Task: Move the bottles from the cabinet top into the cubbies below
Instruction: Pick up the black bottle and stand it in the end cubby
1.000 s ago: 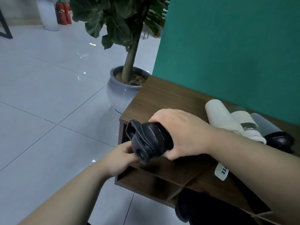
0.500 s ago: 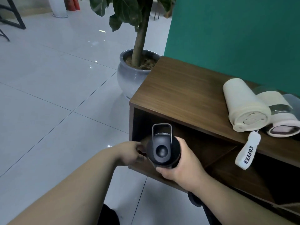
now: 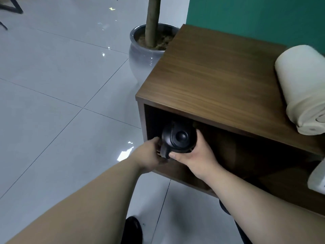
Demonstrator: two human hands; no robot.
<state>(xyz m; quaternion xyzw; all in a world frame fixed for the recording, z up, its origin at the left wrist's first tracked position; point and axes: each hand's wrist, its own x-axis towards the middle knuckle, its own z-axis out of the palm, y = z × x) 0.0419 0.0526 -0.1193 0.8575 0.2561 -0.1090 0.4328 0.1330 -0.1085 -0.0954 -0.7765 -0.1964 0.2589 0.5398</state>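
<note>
A black bottle lies on its side, lid towards me, partly inside the leftmost cubby of the dark wooden cabinet. My right hand grips it from the right and below. My left hand holds its lid handle on the left. A cream bottle lies on its side on the cabinet top at the right edge of the view. A white tag hangs below it in front of the cubbies.
A grey pot with a tree trunk stands on the tiled floor just left of the cabinet. A green wall backs the cabinet. A dark shoe shows at the bottom.
Both hands carried the black bottle down from the cabinet's top edge and pushed it into the left cubby. My view dropped and moved closer.
</note>
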